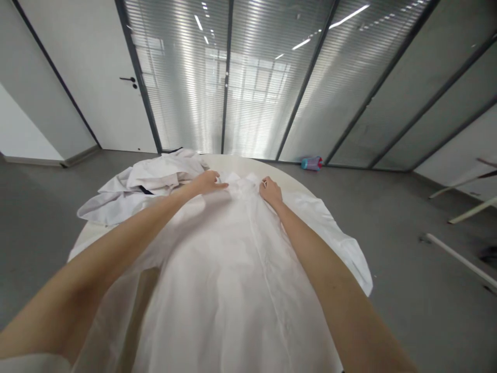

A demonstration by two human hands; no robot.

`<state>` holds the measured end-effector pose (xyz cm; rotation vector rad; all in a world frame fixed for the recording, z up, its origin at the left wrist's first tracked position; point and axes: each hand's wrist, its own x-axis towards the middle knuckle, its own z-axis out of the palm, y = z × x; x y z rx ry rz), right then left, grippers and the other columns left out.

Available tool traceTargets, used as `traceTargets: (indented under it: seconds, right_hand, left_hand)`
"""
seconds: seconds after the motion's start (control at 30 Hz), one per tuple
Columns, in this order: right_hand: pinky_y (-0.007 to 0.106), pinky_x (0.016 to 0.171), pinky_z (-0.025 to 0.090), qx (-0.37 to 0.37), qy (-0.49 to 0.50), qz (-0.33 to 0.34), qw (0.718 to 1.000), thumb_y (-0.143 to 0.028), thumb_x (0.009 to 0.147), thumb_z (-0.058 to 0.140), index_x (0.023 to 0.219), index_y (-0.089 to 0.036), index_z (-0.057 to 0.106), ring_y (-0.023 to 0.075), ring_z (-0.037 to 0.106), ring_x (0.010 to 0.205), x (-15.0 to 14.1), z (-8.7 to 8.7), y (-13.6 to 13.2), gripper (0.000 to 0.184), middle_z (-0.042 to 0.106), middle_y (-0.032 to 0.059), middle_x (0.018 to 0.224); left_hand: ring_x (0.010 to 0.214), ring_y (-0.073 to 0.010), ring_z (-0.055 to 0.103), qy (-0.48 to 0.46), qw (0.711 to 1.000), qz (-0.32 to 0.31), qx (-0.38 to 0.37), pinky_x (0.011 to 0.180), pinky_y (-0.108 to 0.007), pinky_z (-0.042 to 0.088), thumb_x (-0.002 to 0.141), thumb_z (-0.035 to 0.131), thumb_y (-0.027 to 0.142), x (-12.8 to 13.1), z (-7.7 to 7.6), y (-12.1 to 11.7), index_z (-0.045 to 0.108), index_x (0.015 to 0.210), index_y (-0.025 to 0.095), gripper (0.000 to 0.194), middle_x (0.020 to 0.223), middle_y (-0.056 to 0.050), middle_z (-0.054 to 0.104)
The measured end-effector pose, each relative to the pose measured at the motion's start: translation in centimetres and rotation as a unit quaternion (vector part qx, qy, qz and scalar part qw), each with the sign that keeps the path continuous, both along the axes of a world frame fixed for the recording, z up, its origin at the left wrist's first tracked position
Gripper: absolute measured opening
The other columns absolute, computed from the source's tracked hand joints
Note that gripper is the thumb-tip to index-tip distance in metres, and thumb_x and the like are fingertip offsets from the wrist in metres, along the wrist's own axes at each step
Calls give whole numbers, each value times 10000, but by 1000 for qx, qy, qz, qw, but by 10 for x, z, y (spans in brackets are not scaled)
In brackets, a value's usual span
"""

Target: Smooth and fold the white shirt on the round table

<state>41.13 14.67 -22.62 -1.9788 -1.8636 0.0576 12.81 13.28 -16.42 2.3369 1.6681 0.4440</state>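
Note:
A white shirt [233, 269] lies spread flat over a round white table [248, 165], its collar [240, 184] at the far end. Both my arms reach out across it. My left hand [207, 182] lies at the left side of the collar, fingers together and pinching the cloth. My right hand [271, 190] rests at the collar's right side, fingers curled onto the fabric. A button placket runs down the shirt's middle towards me.
A crumpled heap of white garments [147, 184] lies on the table's far left. Beyond stand glass walls with blinds and a white door [104, 77]. A blue and pink bottle [311, 163] lies on the grey floor. White table legs [458, 259] lie at the right.

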Motion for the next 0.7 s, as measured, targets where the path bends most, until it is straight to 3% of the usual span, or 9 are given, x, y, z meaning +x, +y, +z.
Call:
traceTargets:
  seconds: [0.1,0.17,0.23,0.3,0.4,0.47,0.5,0.6,0.7]
  right_hand:
    - [346,891,450,55,71,31,995,-251,943,346,1121,-208,496,236,608,1003,7,6,-4,237,657,104,1069]
    - [328,887,452,114,99,66,986,-227,910,355,1081,-220,467,222,598,995,15,8,-11,205,639,97,1059]
    - [328,913,448,166,105,112,974,-235,884,388,1024,-237,435,217,586,1009,23,5,-20,148,623,91,1062]
    - [337,946,442,186,101,160,964,-257,861,437,974,-251,405,220,578,1028,31,-1,-31,118,616,89,1068]
    - [357,970,439,171,88,179,965,-243,827,483,959,-253,396,235,570,1069,38,-11,-42,158,616,103,1079]
    - [366,960,445,156,79,165,971,-223,830,473,1013,-241,420,245,570,1087,37,-11,-42,191,614,117,1107]
    - [369,948,451,148,77,154,974,-221,846,458,1061,-233,433,250,576,1084,35,-9,-39,217,617,121,1121]
    - [376,913,463,93,62,110,988,-258,926,398,1203,-214,463,268,606,1057,23,1,-22,288,646,129,1137]
    - [388,957,450,-20,34,48,998,-365,963,424,1235,-186,538,289,600,1128,7,9,-1,345,659,151,1195]
  left_hand:
    - [933,-250,652,-50,999,6,12,820,-307,475,858,640,335,36,-17,-1,640,1127,138,334,1041,-109,705]
    - [1029,-262,618,-63,995,-8,77,905,-346,461,885,565,217,47,-28,-9,612,1173,143,301,1126,-127,672]
    - [1100,-277,578,-33,982,-96,162,971,-387,428,891,524,169,50,-38,-20,613,1153,155,277,1164,-141,642]
    - [1078,-276,574,27,943,-244,225,981,-412,407,906,508,173,46,-45,-33,634,1080,180,215,1117,-137,641]
    - [1001,-248,589,87,886,-389,237,957,-405,403,941,461,190,39,-52,-46,643,1008,212,195,1052,-117,651]
    - [1025,-253,591,66,905,-356,226,956,-396,411,935,481,217,39,-55,-46,637,1024,206,180,1084,-123,649]
    - [1055,-257,591,35,929,-301,213,958,-387,419,928,493,228,40,-54,-44,629,1056,198,188,1115,-129,646]
    - [1125,-266,598,-77,991,-53,98,951,-354,445,939,487,253,45,-49,-23,596,1157,166,259,1178,-142,645]
    - [1031,-301,651,-107,990,82,-32,856,-349,482,908,546,274,49,-37,6,652,1031,112,229,1012,-153,696]
